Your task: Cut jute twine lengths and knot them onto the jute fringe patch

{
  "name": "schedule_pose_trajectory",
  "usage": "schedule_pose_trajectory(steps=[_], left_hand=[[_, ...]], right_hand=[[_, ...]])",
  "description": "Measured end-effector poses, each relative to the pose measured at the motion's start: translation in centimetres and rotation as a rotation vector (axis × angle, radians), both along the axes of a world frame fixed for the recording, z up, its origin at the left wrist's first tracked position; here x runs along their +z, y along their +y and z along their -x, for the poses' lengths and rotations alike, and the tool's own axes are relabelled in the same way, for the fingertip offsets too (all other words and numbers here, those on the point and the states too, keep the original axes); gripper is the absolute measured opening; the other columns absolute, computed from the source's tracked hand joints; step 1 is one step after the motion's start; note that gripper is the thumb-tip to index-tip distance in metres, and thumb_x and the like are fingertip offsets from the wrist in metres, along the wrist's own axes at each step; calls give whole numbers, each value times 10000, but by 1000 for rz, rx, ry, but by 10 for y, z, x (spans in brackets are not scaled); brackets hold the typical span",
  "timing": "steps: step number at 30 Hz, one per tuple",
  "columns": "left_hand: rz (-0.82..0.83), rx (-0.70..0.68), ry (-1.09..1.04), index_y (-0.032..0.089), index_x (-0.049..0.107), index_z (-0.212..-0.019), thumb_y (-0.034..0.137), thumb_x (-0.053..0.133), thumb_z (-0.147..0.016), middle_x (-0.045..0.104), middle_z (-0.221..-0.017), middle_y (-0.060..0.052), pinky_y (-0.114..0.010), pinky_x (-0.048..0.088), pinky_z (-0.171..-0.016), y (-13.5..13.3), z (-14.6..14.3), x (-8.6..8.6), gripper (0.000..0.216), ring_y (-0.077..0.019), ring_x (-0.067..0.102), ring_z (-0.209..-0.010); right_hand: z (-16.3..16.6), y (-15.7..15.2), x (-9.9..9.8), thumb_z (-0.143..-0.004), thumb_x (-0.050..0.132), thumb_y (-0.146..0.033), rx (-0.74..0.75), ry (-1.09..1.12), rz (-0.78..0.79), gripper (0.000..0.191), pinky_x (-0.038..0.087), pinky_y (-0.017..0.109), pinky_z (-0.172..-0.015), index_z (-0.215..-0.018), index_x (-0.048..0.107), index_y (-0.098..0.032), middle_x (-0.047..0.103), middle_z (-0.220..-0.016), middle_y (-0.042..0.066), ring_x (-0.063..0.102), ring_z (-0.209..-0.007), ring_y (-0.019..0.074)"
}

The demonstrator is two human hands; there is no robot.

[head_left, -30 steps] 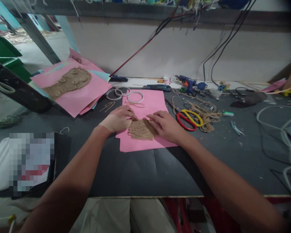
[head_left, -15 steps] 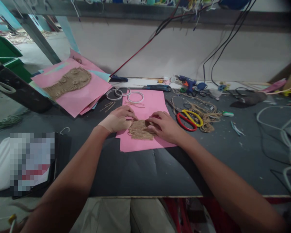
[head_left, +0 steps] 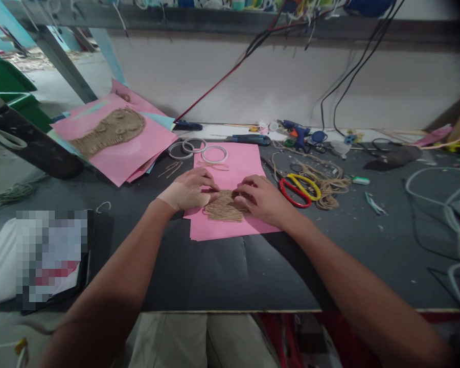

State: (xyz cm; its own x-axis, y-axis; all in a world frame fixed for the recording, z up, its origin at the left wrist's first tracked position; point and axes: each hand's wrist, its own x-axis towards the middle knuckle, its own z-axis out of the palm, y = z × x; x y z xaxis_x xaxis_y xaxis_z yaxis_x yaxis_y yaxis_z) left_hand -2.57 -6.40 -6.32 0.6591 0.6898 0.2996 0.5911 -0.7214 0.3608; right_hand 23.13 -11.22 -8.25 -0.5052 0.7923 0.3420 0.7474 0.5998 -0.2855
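Observation:
Rows of brown jute twine form a small flat piece (head_left: 225,207) lying on pink paper (head_left: 230,232) in the middle of the table. At its upper left corner is my left hand (head_left: 189,189), thumb and fingertips closed on the edge; a pale band or wrap covers the back of the hand near the wrist. My right hand (head_left: 261,199) has its curled fingers and thumb closed on the upper right edge of the twine. Both hands partly cover the piece's sides. Short twine bits (head_left: 213,165) and a roll of tape (head_left: 214,153) lie just beyond.
Scissors (head_left: 310,186) with red and yellow handles lie right of the paper, beside tangled twine (head_left: 333,186). A blue utility knife (head_left: 249,139) and a glue gun (head_left: 299,134) lie at the back. Pink sheets (head_left: 153,138) bear a larger twine shape (head_left: 118,125). A tablet-like device (head_left: 86,266) sits left.
My left fingertips have shifted slightly to the right along the twine's upper edge. My right hand and the twine piece stay nearly where they were.

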Motion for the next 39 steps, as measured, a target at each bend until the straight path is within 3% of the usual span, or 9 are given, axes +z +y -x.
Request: schedule_pose_trajectory(steps=[16, 21, 26, 30, 35, 39], left_hand=[[16, 89, -14, 236, 760, -773, 358, 737, -818, 733, -1006, -45, -345, 501, -947, 8, 7, -6, 132, -202, 657, -996], [34, 194, -29, 230, 737, -745, 331, 729, -789, 739, -1008, -49, -371, 505, -941, 9, 11, -4, 111, -227, 657, -996], [-6, 346, -22, 223, 753, -844, 290, 672, -819, 734, -993, -66, -412, 511, -931, 11, 12, -4, 108, -259, 661, -987], [-18, 429, -50, 217, 759, -947, 346, 704, -815, 713, -1189, -98, -452, 473, -1051, 15, 13, -12, 193, -298, 623, -1169], [6, 384, -19, 174, 737, -1126, 400, 718, -816, 653, -1366, -126, -472, 370, -1178, 19, 12, -21, 385, -315, 546, -1326], [7, 362, 12, 191, 705, -1201, 399, 712, -816, 666, -1342, -122, -493, 381, -1162, 20, 12, -19, 437, -325, 557, -1304]], right_hand=[[-6, 2, -1, -974, 583, -431, -78, -29, -65, 276, 500, 465, -935, -975, 749, -211, 650, -1142, 126, 603, -1053, 287], [-6, 2, -1, -1000, 534, -446, -110, -63, -61, 336, 494, 464, -916, -974, 763, -201, 662, -1129, 134, 605, -1028, 290], [-8, 3, -2, -1014, 509, -431, -157, -80, -89, 373, 493, 468, -906, -921, 752, -164, 681, -1091, 148, 606, -1012, 297], [-8, 2, -2, -1012, 519, -417, -157, -49, -83, 340, 491, 463, -902, -956, 749, -174, 689, -1062, 138, 612, -1001, 291], [-6, 2, -3, -1012, 532, -404, -144, 0, -71, 320, 490, 456, -915, -997, 753, -172, 696, -1054, 129, 625, -1007, 283], [-6, 3, -4, -1012, 531, -408, -144, 2, -60, 321, 487, 457, -908, -991, 755, -179, 698, -1044, 127, 626, -1004, 282]])
